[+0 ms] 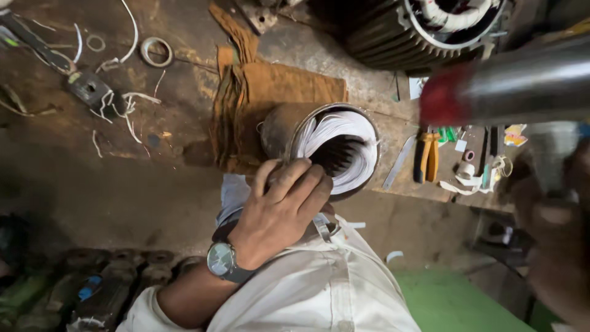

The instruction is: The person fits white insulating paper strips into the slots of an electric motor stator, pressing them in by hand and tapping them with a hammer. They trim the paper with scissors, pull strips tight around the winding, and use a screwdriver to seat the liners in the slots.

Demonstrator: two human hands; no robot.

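White insulation paper lines the bore of a motor stator (pixel 326 150), which lies on its side at the counter (pixel 153 184) edge with its open end facing the person. From the head camera, the left hand (pixel 279 212) wraps its fingers (pixel 301 178) over the stator's lower rim, seemingly to steady it. The right hand (pixel 556 227), blurred at the frame's right, is clenched around a tool handle; a metal hammer head (pixel 522 83) hangs above. A brown cloth (pixel 258 92) pads the stator. Orange-handled pliers (pixel 428 157) lie nearby, beside another motor (pixel 418 27).
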